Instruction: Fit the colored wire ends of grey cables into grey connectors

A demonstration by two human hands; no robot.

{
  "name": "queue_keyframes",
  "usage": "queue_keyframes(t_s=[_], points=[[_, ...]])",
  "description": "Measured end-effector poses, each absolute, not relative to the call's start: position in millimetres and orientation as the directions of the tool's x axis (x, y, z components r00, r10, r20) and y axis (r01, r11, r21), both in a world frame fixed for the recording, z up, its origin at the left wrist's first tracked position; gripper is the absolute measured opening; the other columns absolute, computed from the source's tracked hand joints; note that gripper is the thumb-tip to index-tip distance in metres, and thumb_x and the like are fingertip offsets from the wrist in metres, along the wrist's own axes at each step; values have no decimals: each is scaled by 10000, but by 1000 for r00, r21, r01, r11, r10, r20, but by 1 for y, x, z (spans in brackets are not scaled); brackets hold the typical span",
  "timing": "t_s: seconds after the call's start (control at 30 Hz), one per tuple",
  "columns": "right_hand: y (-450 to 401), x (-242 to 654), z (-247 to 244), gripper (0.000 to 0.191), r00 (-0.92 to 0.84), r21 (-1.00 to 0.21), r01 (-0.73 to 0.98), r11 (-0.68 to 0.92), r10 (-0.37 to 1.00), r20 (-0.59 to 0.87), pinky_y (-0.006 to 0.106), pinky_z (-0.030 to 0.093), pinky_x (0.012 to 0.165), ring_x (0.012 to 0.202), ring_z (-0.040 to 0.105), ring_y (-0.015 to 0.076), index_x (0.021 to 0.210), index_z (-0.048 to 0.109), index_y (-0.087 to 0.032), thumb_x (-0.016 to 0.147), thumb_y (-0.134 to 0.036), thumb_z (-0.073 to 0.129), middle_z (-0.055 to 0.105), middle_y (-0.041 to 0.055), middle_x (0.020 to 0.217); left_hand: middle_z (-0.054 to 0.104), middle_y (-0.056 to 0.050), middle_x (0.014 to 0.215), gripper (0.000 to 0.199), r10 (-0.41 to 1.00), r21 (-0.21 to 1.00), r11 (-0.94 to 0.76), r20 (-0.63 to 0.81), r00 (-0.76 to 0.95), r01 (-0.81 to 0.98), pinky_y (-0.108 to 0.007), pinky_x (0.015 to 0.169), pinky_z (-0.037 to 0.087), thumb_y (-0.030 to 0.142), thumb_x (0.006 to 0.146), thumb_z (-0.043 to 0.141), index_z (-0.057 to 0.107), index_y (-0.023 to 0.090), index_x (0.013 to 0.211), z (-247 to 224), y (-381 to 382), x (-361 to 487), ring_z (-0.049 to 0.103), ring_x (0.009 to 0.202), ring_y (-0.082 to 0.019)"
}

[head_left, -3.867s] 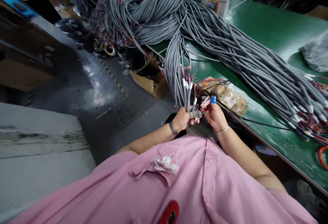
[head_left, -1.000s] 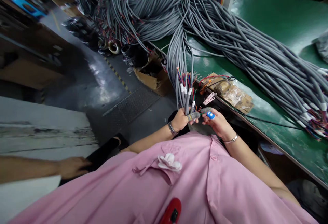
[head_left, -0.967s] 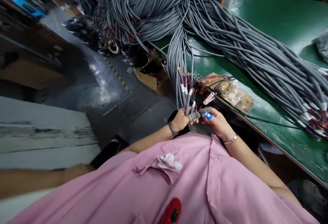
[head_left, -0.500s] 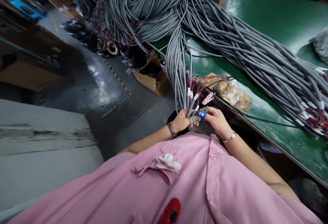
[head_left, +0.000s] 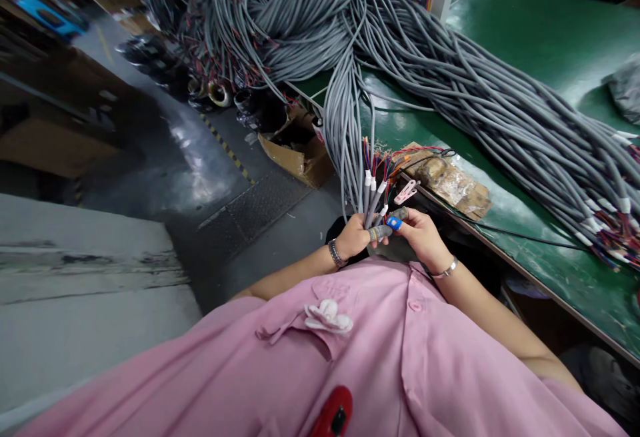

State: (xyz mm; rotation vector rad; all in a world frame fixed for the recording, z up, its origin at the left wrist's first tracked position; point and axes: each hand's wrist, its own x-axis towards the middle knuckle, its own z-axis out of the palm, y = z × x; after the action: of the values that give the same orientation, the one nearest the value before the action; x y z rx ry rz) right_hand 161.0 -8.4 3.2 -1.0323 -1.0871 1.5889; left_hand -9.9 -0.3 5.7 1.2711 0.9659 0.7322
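Observation:
My left hand (head_left: pixel 356 234) is closed round several grey cables (head_left: pixel 371 209) near their ends, where white bands (head_left: pixel 373 184) and thin coloured wires (head_left: pixel 384 165) stick up. Close on its right, my right hand (head_left: pixel 419 229) has its fingers pinched at one cable end; grey covers and a blue one sit on the fingertips. What lies between those fingertips is too small to make out. From the held ends the cables run up to a big grey coil (head_left: pixel 295 17) at the table's edge. A pink clip (head_left: pixel 406 191) is just beyond my right hand.
More grey cables (head_left: pixel 480 97) stretch across the green table (head_left: pixel 530 30) to the right. Wrapped cardboard (head_left: pixel 463 190) lies near its front edge. An open carton (head_left: pixel 300 157) stands on the floor, left of the hanging cables. A grey cabinet (head_left: pixel 90 304) is at lower left.

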Motion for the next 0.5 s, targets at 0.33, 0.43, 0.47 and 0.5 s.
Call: queue_keyframes(t_s=[0.33, 0.43, 0.47, 0.5], points=[[-8, 166, -10, 247, -174, -908, -343, -243, 966, -192, 243, 473, 595, 597, 524, 104, 795, 681, -207, 729, -427, 772, 633, -8, 713, 662, -36, 589, 395, 921, 976, 215, -193, 338, -27, -206, 456, 397, 493, 738, 722, 618, 120, 658, 3, -1, -9, 487, 415, -63], [3, 175, -14, 375, -180, -789, -513, -338, 941, -285, 247, 507, 612, 603, 525, 97, 855, 680, -209, 765, -573, 684, 649, 5, 786, 666, -38, 589, 368, 917, 957, 266, -213, 336, -118, -197, 403, 354, 457, 725, 740, 606, 119, 665, 7, 2, -7, 478, 386, -61], [7, 177, -14, 429, -193, -757, -543, -363, 932, -308, 251, 513, 608, 606, 528, 98, 872, 678, -210, 768, -625, 647, 655, 12, 812, 665, -38, 586, 353, 915, 950, 276, -212, 343, -148, -194, 392, 342, 437, 726, 744, 605, 117, 669, 9, 3, -6, 479, 380, -62], [11, 178, -13, 467, -210, -747, -548, -378, 926, -314, 250, 513, 600, 610, 530, 100, 889, 678, -210, 765, -657, 626, 658, 18, 832, 663, -38, 581, 336, 913, 944, 281, -208, 350, -174, -192, 385, 334, 415, 728, 746, 606, 115, 673, 10, 5, -5, 482, 377, -63]])
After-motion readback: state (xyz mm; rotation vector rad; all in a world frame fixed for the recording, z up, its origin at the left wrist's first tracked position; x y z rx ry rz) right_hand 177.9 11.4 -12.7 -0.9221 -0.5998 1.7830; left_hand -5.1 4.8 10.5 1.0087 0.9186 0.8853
